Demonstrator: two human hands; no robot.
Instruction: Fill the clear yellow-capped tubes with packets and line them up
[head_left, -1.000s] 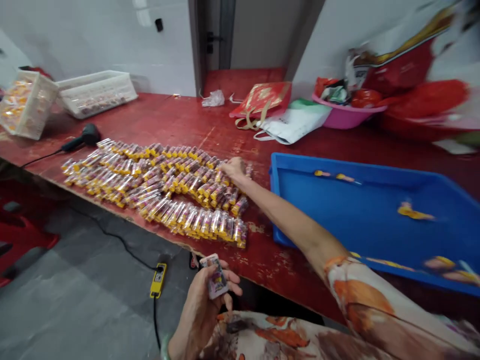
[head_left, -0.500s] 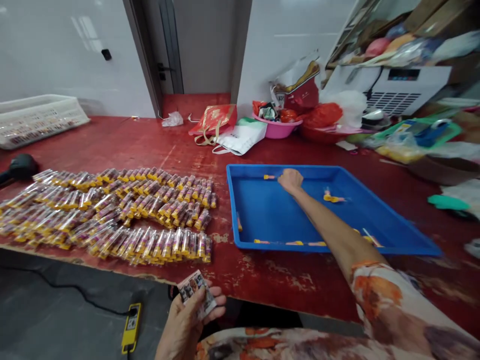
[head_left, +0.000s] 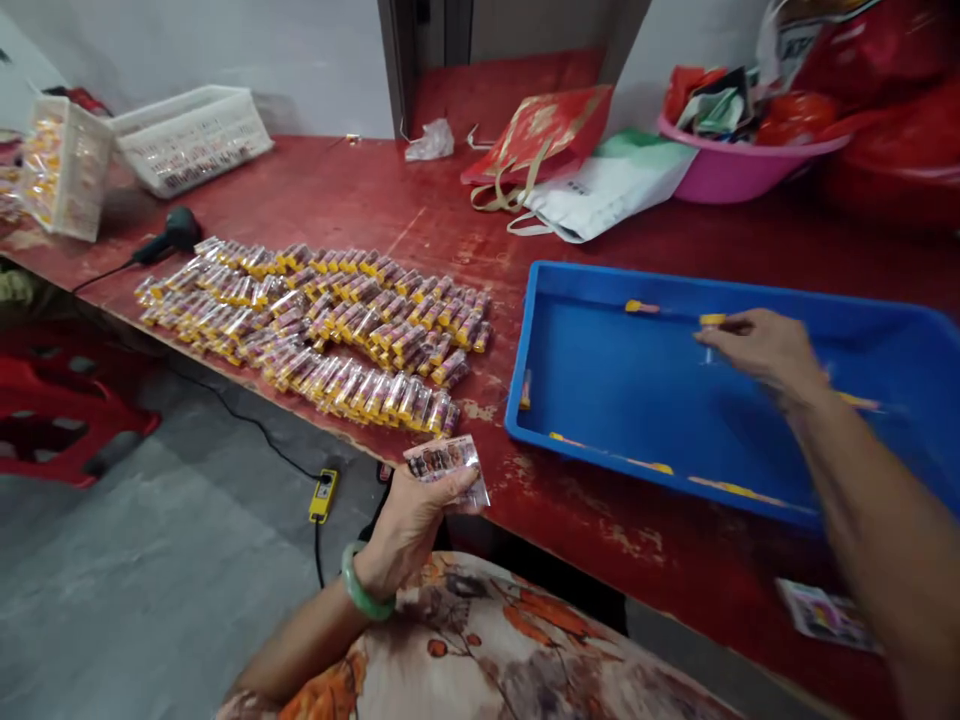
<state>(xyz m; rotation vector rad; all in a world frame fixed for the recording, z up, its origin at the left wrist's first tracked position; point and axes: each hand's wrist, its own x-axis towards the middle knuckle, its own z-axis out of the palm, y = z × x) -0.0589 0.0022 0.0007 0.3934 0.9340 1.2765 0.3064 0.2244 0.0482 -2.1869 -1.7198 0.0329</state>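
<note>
My left hand (head_left: 409, 520), with a green bangle on its wrist, grips a small stack of printed clear plastic sleeves (head_left: 444, 460) at the table's front edge. Over the blue tray (head_left: 600, 450), my right hand (head_left: 772, 350) pinches a small clear tube with a yellow cap (head_left: 711, 322). Several more yellow-capped pieces lie in the tray, one of them a yellow-and-pink piece (head_left: 643, 307) near the back wall. Left of the tray, rows of wrapped tubes with yellow ends (head_left: 375, 320) cover the table, close to my left hand.
A black heat gun or hair dryer (head_left: 176, 232) lies behind the rows. White baskets (head_left: 195, 140) stand at the back left. Bags (head_left: 622, 180) and a pink basin (head_left: 742, 170) sit behind the tray. A printed packet (head_left: 821, 612) lies at the front right.
My right hand has come up from the tray's back with a yellow-capped tube now showing in its fingers. My left hand still holds the sleeves. The view has shifted left and down.
</note>
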